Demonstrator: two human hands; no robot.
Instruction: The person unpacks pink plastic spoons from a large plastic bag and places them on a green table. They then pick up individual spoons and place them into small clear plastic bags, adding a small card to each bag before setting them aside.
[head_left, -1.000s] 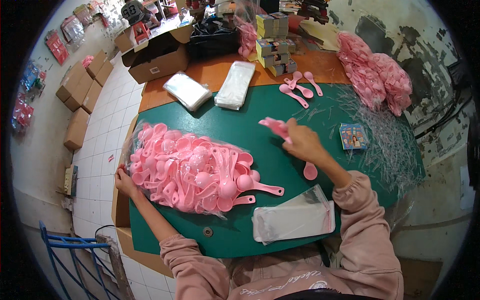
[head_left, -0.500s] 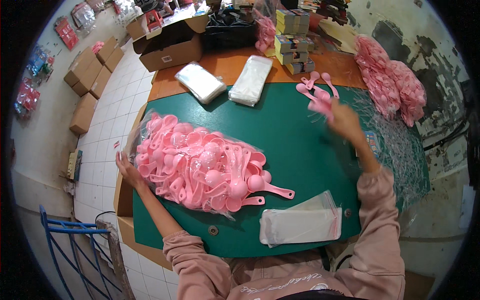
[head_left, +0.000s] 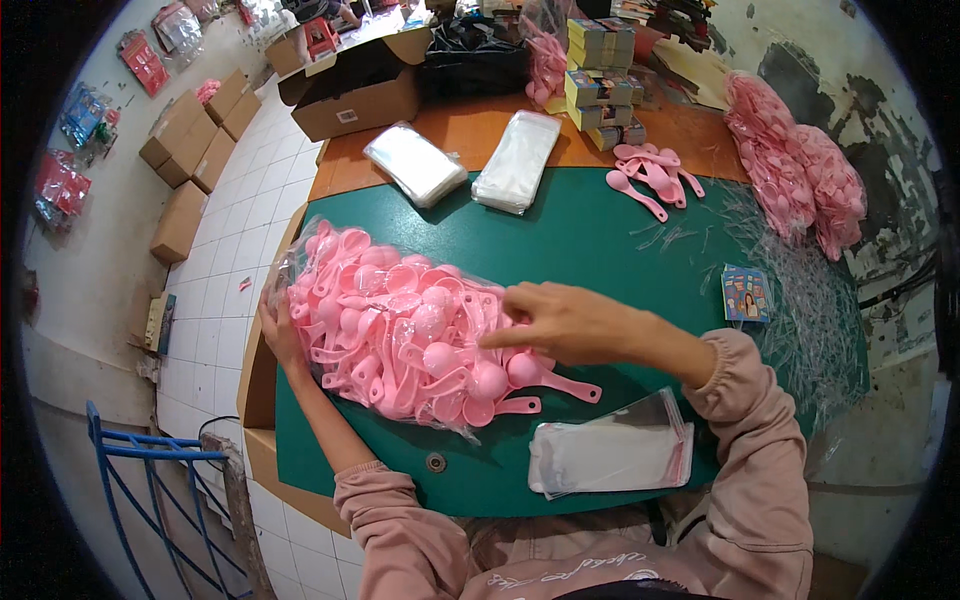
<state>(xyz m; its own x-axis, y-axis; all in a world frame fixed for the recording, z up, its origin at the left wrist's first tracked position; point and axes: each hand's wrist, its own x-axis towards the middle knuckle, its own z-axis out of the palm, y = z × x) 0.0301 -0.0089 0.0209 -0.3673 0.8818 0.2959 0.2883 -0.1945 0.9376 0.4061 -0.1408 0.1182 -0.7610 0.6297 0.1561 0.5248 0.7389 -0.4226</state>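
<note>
A clear plastic bag of pink measuring spoons [head_left: 390,330] lies on the green table mat [head_left: 560,245], its mouth toward the right. At the bag's left end, my left hand [head_left: 282,325] grips the plastic, some fingertips hidden by it. Over the mouth, my right hand [head_left: 560,322] reaches in among the spoons, thumb and forefinger apart. Nothing shows between them. A few spoons jut out below that hand, one handle [head_left: 575,387] lying on the mat. At the far right rests a small pile of loose pink spoons [head_left: 657,178].
Clear plastic sleeves [head_left: 610,455] lie near me, with two more stacks [head_left: 415,165] [head_left: 516,160] farther back. Banded card stacks [head_left: 600,90], a card [head_left: 746,294], plastic shreds [head_left: 800,310] and bagged pink spoons [head_left: 790,160] occupy the right. An opened carton [head_left: 355,100] stands behind.
My right hand has come back from the far-right pile to the bag's mouth, leaving its spoons on the pile. My left hand has shifted slightly along the bag's left end.
</note>
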